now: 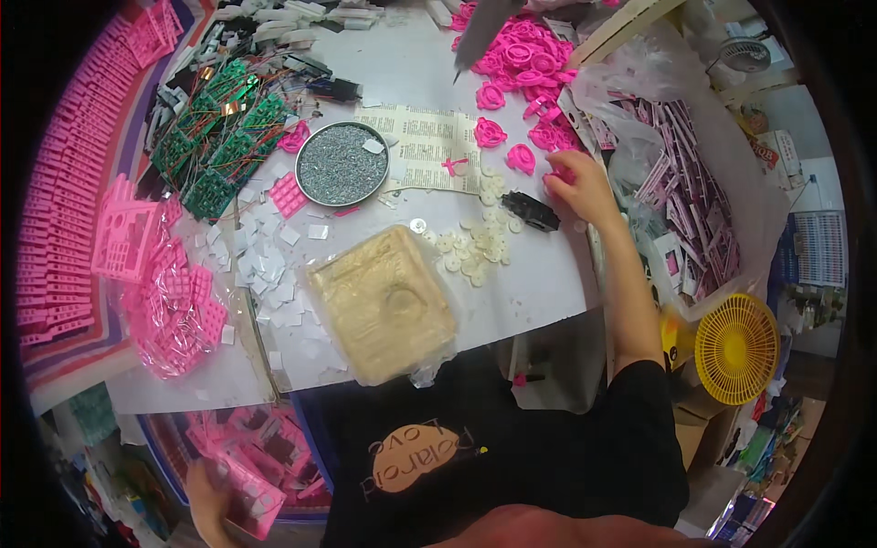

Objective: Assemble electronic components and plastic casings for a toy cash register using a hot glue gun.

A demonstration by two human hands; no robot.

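Observation:
My left hand (208,500) is low at the left, over a blue bin, with its fingers closed at the edge of a pink plastic casing (258,489); part of the grip is dark and hard to see. On the table's right side, my right hand (589,190) has its thumb and fingers around a pink round plastic part (560,172), beside a heap of similar pink parts (525,55). A black clip-like block (531,211) lies just left of that hand. In front of me rests a tan block-shaped fixture (388,306) wrapped in clear plastic.
A round tin of grey granules (343,164) stands by green circuit boards (242,137) with wires. White discs (470,251) and white squares (265,260) lie scattered. Pink casings are stacked (59,201) at left. A plastic bag of pink-and-white strips (685,183) and a yellow basket (735,349) are at right.

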